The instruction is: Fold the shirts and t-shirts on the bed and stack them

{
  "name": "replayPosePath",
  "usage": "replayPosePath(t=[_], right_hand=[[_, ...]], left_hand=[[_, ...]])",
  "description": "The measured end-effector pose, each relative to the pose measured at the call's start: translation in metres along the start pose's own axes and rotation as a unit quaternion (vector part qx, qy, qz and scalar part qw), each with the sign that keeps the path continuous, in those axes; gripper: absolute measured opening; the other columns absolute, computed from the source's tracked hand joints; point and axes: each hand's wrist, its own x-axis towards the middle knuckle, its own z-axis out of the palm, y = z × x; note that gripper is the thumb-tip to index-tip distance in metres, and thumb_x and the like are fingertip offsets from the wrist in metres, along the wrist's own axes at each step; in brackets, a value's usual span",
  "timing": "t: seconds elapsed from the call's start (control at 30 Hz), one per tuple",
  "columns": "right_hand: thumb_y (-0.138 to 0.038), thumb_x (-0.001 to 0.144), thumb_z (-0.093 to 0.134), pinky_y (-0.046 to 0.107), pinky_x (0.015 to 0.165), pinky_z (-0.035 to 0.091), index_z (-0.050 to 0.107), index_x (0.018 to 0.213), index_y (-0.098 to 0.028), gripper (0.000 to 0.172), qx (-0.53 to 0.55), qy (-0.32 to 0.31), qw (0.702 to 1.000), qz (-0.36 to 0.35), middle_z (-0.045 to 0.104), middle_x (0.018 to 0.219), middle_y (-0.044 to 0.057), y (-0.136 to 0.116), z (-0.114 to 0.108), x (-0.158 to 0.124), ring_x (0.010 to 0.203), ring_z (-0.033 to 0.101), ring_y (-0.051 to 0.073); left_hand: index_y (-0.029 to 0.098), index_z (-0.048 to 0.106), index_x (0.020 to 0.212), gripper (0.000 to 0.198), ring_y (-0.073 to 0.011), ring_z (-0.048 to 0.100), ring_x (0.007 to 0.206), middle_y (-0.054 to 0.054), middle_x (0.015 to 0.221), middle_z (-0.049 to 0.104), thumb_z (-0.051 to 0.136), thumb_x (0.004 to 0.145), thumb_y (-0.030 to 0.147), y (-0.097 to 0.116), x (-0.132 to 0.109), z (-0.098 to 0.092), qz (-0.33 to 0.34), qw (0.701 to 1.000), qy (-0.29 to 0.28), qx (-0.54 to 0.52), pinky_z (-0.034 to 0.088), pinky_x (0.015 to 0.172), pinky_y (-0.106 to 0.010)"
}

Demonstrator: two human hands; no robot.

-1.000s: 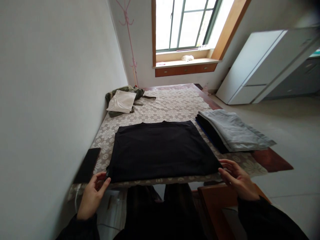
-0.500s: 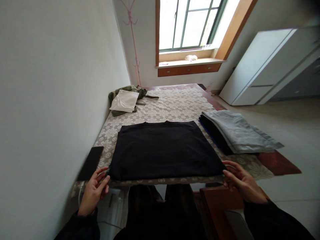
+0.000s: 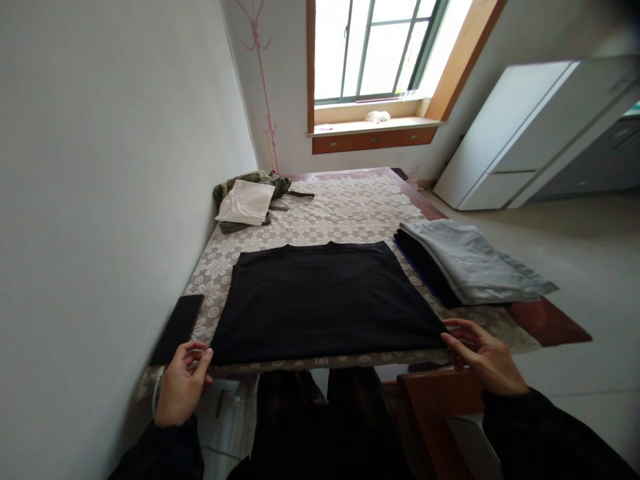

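Observation:
A black garment lies flat and folded into a wide shape on the patterned tablecloth, its front edge close to the table's near side. Two small bumps show along its far edge. My left hand pinches the near left corner, thumb against curled fingers. At the near right corner, my right hand has its thumb and fingers closed on the cloth. To the right lies a stack of folded clothes, with a light grey garment on top and dark ones beneath.
The table wears a grey floral tablecloth. A dark flat object lies by its left edge, next to the wall. Farther back is a green bag with a white cloth on it. A brown wooden chair stands below the near edge.
My left hand has shifted slightly left, and its fingers have closed more at the corner. My right hand stays at its corner. The view has turned slightly; the garment keeps its shape.

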Motion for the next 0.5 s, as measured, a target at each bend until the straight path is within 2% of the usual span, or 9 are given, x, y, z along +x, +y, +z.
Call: replayPosePath(t=[0.1,0.2,0.3,0.4,0.5], right_hand=[[-0.055,0.070,0.087,0.028,0.039,0.052,0.065,0.113,-0.024,0.057,0.038,-0.002,0.999,-0.023,0.070,0.079,0.002,-0.010,0.000,-0.005,0.049,0.063,0.017],[-0.055,0.073,0.085,0.027,0.035,0.048,0.065,0.119,-0.026,0.058,0.078,-0.016,0.996,-0.045,0.071,0.089,0.003,-0.022,-0.002,-0.009,0.047,0.062,0.015],[-0.056,0.074,0.084,0.027,0.039,0.051,0.067,0.118,-0.026,0.056,0.049,-0.021,0.997,-0.063,0.070,0.086,0.002,-0.029,-0.005,-0.005,0.047,0.061,0.014],[-0.058,0.069,0.087,0.028,0.045,0.055,0.069,0.114,-0.025,0.059,-0.007,-0.025,0.998,-0.062,0.070,0.085,0.003,-0.025,-0.009,0.004,0.052,0.066,0.017],[-0.062,0.067,0.087,0.030,0.044,0.055,0.068,0.111,-0.023,0.061,-0.034,-0.044,0.998,-0.036,0.070,0.082,0.003,-0.015,-0.013,0.010,0.052,0.066,0.018]], left_hand=[[0.023,0.056,0.098,0.059,-0.0184,0.062,0.043,0.001,0.071,0.069,0.076,0.063,0.066,0.004,-0.002,0.001,-0.015,0.999,-0.008,-0.047,0.048,0.036,-0.028],[0.022,0.058,0.108,0.065,-0.0177,0.063,0.045,0.000,0.076,0.070,0.078,0.064,0.064,0.009,-0.004,-0.001,-0.001,0.996,-0.021,-0.081,0.046,0.035,-0.026],[0.022,0.059,0.117,0.068,-0.0145,0.061,0.046,0.000,0.082,0.071,0.078,0.066,0.063,0.013,-0.005,-0.002,0.019,0.996,-0.018,-0.082,0.044,0.036,-0.024],[0.022,0.061,0.113,0.066,-0.0113,0.053,0.041,0.002,0.075,0.070,0.078,0.065,0.064,0.011,-0.004,-0.002,0.021,0.999,-0.015,-0.047,0.042,0.037,-0.023],[0.022,0.061,0.106,0.066,-0.0106,0.048,0.037,0.002,0.071,0.070,0.077,0.061,0.068,0.006,-0.002,0.000,0.006,1.000,0.001,-0.013,0.041,0.036,-0.024]])
